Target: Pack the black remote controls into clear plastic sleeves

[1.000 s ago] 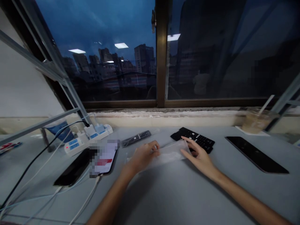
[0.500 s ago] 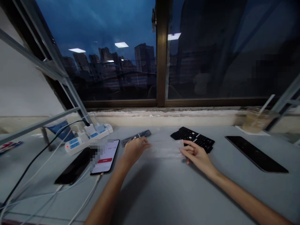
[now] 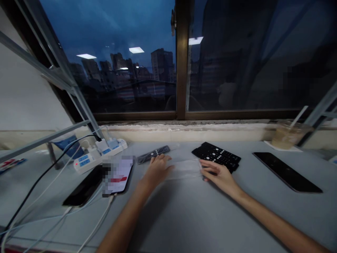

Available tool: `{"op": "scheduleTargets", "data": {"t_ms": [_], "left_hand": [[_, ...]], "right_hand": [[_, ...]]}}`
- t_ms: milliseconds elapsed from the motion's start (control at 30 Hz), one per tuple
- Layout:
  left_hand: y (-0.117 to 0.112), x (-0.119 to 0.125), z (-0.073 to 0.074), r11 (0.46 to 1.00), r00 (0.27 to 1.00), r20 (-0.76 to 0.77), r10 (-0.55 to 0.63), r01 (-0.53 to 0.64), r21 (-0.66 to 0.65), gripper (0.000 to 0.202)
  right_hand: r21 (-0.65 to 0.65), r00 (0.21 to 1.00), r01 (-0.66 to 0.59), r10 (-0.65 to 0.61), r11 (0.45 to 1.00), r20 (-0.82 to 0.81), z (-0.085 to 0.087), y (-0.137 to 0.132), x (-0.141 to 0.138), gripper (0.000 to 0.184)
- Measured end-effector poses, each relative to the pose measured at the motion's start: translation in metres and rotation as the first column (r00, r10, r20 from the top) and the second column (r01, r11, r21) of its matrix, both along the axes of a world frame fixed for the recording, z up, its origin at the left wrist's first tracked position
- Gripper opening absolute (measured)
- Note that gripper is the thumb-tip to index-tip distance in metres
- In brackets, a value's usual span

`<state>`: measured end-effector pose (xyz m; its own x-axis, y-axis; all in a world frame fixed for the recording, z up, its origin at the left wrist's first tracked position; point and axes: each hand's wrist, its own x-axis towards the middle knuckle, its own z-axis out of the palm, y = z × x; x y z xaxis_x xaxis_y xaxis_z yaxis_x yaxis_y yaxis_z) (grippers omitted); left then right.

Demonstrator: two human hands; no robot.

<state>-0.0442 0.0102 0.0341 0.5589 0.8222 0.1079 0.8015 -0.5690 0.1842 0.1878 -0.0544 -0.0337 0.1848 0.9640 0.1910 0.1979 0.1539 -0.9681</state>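
Note:
A clear plastic bag (image 3: pixel 184 169) is stretched flat just above the grey table between my hands. My right hand (image 3: pixel 217 174) pinches its right edge between thumb and fingers. At the bag's left end is my left hand (image 3: pixel 158 170), its fingers apart; whether the fingertips touch the film is hard to see. Just beyond the left hand lies a black remote control (image 3: pixel 153 154) inside a clear bag. Several more black remote controls (image 3: pixel 217 153), with white and grey buttons, lie side by side behind my right hand.
A white power strip (image 3: pixel 101 156) with plugs and cables stands at the left. Two phones lie before it, one dark (image 3: pixel 83 188), one lit (image 3: pixel 122 175). To the right are a dark phone-like slab (image 3: pixel 286 172) and a drink cup (image 3: pixel 286 135) with a straw.
My left hand has shifted slightly right and its fingers have spread from a pinch. The right hand has moved a little left, still pinching the bag.

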Motion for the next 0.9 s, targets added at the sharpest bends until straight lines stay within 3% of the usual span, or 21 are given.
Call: {"op": "scheduleTargets", "data": {"t_ms": [100,167,433,600,767,900], "left_hand": [[-0.007,0.009,-0.008,0.983,0.979,0.088,-0.186,0.185,0.015,0.046],[-0.012,0.015,-0.012,0.970,0.966,0.098,-0.240,0.241,0.001,0.054],[-0.015,0.020,-0.025,0.979,0.980,0.011,-0.198,0.199,-0.036,0.052],[-0.015,0.020,-0.026,0.980,0.981,0.015,-0.195,0.196,-0.045,0.051],[-0.014,0.019,-0.027,0.978,0.980,0.027,-0.197,0.198,-0.057,0.052],[-0.009,0.025,-0.035,0.993,0.992,0.065,-0.108,0.105,0.044,0.039]], "right_hand": [[0.005,0.999,-0.010,0.010,1.000,0.041,-0.002,0.000,-0.001,0.039],[0.010,0.998,-0.014,0.013,1.000,0.064,-0.002,0.000,-0.001,0.038],[0.041,0.971,-0.036,0.025,0.999,0.239,-0.008,-0.001,0.003,0.038],[0.126,0.914,-0.008,-0.044,0.992,0.403,0.006,-0.007,0.003,0.036],[0.183,0.795,-0.190,0.042,0.964,0.605,0.013,-0.012,-0.001,0.023],[0.147,0.747,-0.273,0.113,0.951,0.655,0.008,-0.010,-0.002,0.021]]}}
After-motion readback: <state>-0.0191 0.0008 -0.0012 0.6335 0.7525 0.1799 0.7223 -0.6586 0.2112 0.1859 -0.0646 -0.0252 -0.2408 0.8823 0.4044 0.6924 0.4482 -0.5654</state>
